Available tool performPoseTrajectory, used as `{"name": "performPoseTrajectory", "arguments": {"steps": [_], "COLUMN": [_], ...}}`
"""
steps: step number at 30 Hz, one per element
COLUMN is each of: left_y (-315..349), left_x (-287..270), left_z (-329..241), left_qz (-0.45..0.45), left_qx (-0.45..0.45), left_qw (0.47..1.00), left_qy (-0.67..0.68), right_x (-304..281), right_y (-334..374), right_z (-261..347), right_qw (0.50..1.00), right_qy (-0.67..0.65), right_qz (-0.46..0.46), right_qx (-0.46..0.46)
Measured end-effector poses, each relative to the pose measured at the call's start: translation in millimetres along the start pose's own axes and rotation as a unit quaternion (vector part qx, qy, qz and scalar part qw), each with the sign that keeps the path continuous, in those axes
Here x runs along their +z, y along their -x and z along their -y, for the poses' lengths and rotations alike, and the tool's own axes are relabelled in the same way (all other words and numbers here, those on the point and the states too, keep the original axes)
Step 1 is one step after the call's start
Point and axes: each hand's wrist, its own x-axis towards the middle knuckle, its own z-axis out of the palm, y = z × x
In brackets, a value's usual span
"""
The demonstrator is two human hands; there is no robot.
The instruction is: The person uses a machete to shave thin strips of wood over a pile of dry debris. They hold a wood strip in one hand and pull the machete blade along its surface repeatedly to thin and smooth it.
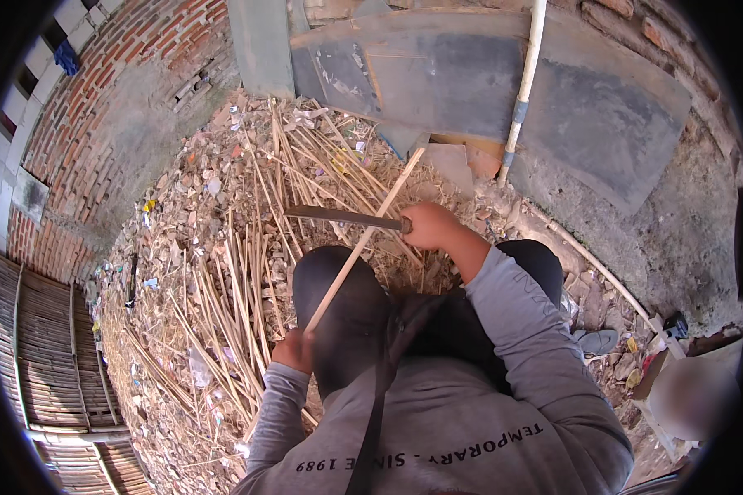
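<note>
Bamboo strip and long-bladed knife, held crosswise over a littered yard

Bamboo strip (344,283): one, pale, straight and narrow; set diagonally at the centre of the frame, its upper end above the right hand, its lower end by the person's left knee (338,305). Left hand (293,351): below and left of centre, fingers closed around the strip's lower end; the exact finger placement is too dark to tell.

Long-bladed knife (338,216): one, dark blade, lying nearly level across the upper half of the strip, tip toward the left of the frame; whether the edge bites into the strip cannot be told. Right hand (433,227): just right of centre, wrapped in a fist around the knife's handle.

Clothing: grey long-sleeved shirt (462,412) with dark lettering, lower centre; black strap (377,421) running down over it.

Loose bamboo strips (238,276): many, scattered left of centre and up toward the top of the frame, on ground covered with chips and scraps.

Surroundings: brick wall (111,124), upper left; slatted bamboo panel (54,355), lower left; grey sheet panels (446,78), top; pale upright pole (530,70), upper right of centre; grey sandal (596,341), right.
</note>
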Motion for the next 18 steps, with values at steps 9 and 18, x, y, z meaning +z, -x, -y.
{"name": "performPoseTrajectory", "arguments": {"steps": [9, 18], "left_y": [-2.8, -3.7], "left_x": [-3.2, -2.5], "left_z": [-10.3, -22.7], "left_qz": [0.038, -0.061], "left_qx": [-0.032, -0.01], "left_qw": [0.997, 0.998], "left_qy": [-0.052, -0.029], "right_x": [-5.4, -17.6], "right_y": [4.5, 13.1], "right_z": [3.4, 24.9], "right_qw": [1.0, 0.997], "right_qy": [0.008, 0.068], "right_qz": [0.0, 0.036], "right_qx": [0.01, -0.01]}}
